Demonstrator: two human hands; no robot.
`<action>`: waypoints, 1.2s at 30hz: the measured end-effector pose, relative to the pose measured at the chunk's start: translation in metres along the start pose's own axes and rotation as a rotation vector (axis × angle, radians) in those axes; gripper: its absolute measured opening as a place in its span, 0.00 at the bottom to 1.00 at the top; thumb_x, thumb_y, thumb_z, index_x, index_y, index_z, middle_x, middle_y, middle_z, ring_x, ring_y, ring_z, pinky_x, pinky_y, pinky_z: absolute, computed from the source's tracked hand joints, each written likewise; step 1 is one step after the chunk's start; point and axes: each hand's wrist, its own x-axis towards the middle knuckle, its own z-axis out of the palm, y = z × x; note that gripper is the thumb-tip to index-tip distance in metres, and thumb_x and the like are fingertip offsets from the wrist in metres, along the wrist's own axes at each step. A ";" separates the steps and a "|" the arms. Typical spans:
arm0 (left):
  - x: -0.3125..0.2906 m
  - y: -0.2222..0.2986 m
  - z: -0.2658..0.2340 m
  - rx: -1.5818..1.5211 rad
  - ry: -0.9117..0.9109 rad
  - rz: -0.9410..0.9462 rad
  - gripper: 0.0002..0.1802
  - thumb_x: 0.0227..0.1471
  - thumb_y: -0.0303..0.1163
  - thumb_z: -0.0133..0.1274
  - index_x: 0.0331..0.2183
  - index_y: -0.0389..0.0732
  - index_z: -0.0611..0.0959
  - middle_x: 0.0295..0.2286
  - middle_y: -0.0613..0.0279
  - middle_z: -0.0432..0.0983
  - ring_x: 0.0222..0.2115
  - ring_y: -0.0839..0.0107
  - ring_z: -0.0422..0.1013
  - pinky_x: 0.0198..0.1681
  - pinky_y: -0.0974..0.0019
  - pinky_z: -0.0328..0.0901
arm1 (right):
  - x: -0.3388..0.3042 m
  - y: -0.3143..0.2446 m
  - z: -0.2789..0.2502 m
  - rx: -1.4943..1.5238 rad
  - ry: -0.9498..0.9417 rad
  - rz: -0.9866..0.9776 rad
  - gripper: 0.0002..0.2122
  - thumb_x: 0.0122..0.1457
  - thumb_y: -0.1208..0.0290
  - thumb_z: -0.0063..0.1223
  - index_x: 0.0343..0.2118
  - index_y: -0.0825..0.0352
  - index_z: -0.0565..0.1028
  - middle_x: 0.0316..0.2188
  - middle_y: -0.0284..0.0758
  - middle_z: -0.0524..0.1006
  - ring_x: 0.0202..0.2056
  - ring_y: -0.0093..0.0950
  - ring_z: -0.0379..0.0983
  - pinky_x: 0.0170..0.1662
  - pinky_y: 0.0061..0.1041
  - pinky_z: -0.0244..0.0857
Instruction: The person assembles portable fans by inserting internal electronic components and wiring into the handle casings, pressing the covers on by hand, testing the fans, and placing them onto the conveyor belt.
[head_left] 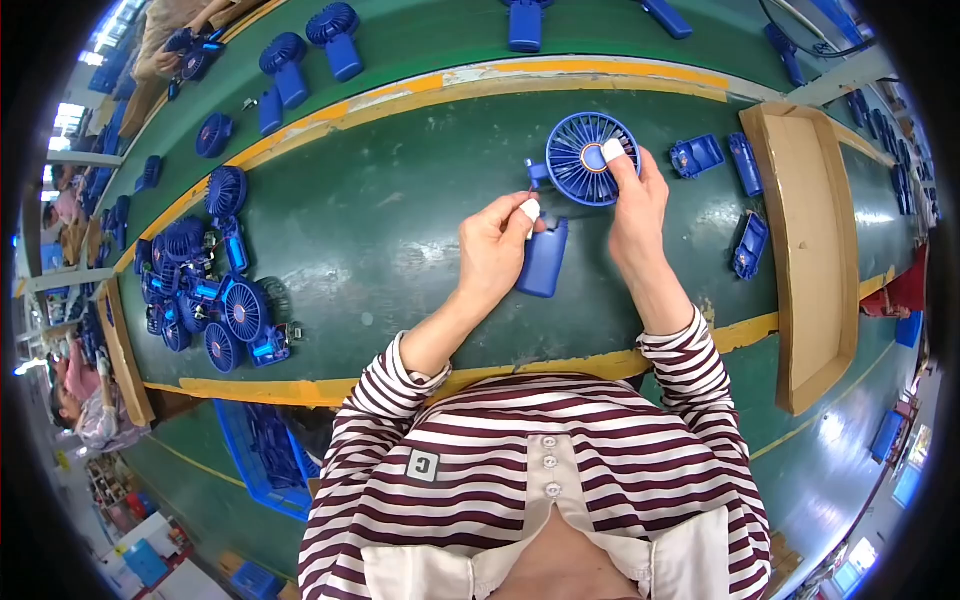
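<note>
A right hand (637, 205) grasps a round blue fan head (570, 165), thumb across the front grille, fingers around the far side of its rim. The left hand (490, 245) is bent, its fingertips drawn in just below the fan's short stem (536, 175); what they pinch, if anything, I cannot tell. Both thumbs wear white covers (530, 209). A blue handle (543, 265) hangs or lies just beside the left fingers (whether they hold it is hidden).

The fan head is above the green table (370, 230), slightly right of centre. It looks light and stiff, likely smooth enough to slip, with thin grille ribs that could crack under pressure. The solid rim seems the safest hold; the narrow stem looks easier to snap.

To the right lie blue shell pieces (697, 156), then a long cardboard tray (790, 330). To the left is a heap of blue fans (180, 240). Beyond a yellow edge, more fans (337, 50) lie on another green surface, and another person's hand (160, 62) shows at upper left.

No writing can be made out on the fan; the striped shirt (480, 400) bears a small square patch (423, 465) with one bold character
</note>
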 end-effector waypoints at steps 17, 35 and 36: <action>0.006 -0.001 0.008 0.703 0.022 0.564 0.04 0.43 0.24 0.51 0.23 0.32 0.77 0.17 0.55 0.69 0.19 0.60 0.66 0.24 0.62 0.61 | 0.007 0.025 0.011 0.092 0.159 -0.103 0.14 0.51 0.75 0.51 0.40 0.75 0.70 0.32 0.34 0.74 0.32 0.19 0.69 0.37 0.17 0.63; -0.031 0.011 0.014 1.052 -0.078 0.261 0.43 0.27 0.36 0.64 0.48 0.35 0.66 0.34 0.54 0.65 0.32 0.58 0.65 0.34 0.59 0.63 | 0.008 0.018 -0.028 0.121 0.196 -0.016 0.08 0.56 0.68 0.46 0.36 0.66 0.71 0.29 0.27 0.73 0.28 0.15 0.69 0.27 0.15 0.64; -0.030 0.013 0.014 1.050 -0.085 0.268 0.43 0.27 0.36 0.64 0.48 0.35 0.66 0.34 0.54 0.65 0.32 0.58 0.65 0.34 0.59 0.63 | 0.008 0.017 -0.029 0.132 0.205 -0.026 0.08 0.56 0.68 0.46 0.36 0.66 0.71 0.29 0.27 0.73 0.29 0.15 0.69 0.28 0.16 0.64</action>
